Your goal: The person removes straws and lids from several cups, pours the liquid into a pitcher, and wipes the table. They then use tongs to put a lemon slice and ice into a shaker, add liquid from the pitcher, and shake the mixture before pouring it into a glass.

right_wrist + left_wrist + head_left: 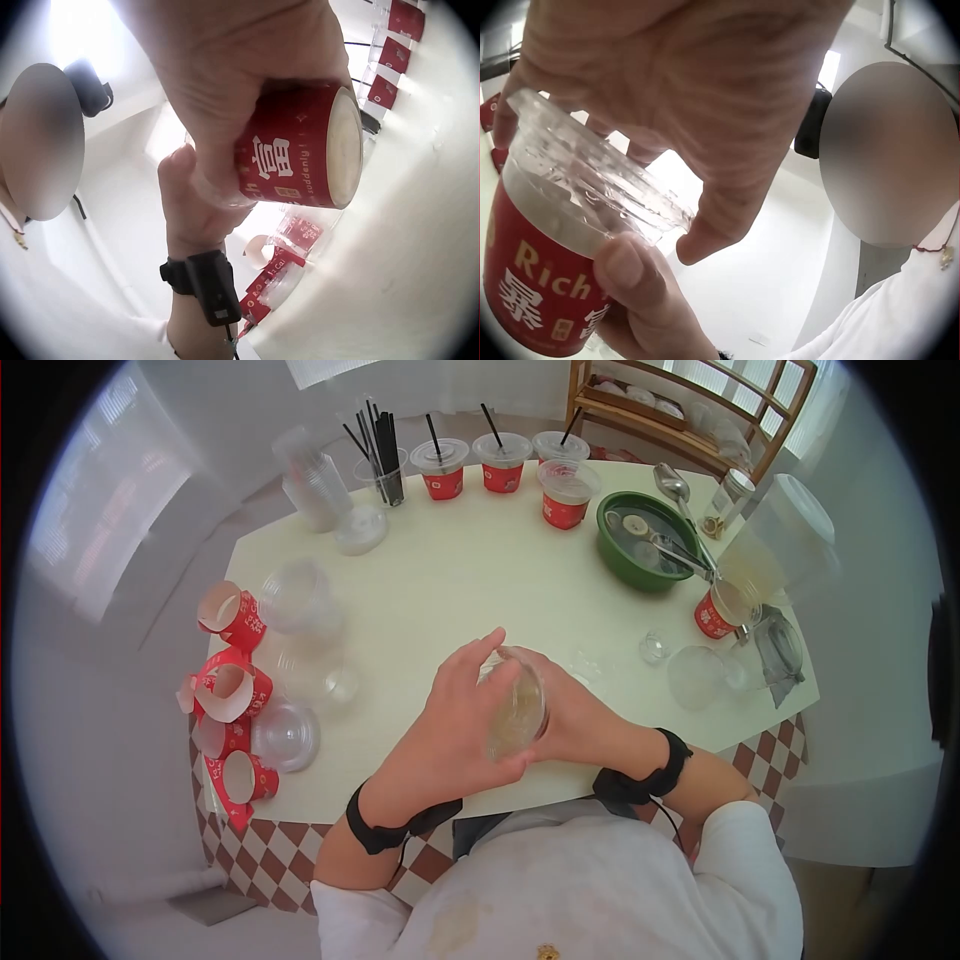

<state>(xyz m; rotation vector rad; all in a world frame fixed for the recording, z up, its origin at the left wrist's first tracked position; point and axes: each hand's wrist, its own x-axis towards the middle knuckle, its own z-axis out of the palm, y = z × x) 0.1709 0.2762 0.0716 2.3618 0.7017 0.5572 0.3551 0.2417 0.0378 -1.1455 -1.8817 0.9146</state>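
Observation:
A drink cup in a red paper sleeve [544, 281] with white and gold lettering is held tilted between both hands, over the table's near edge. My right hand [585, 725] grips the sleeved cup body, its thumb on the side in the left wrist view. Across the cup's top spreads my left hand [445, 725], its thumb and fingers bent round the rim of the clear plastic lid [592, 169]. Pale liquid shows through the lid in the head view. The palm side of the left hand's grip is partly hidden.
Red sleeves [238, 690] and clear lids [286, 736] lie at the left. Lidded cups [501, 460] and a straw holder [384, 478] stand along the back. At the right are a green bowl [640, 575], a pitcher [785, 540] and an unlidded sleeved cup [714, 618].

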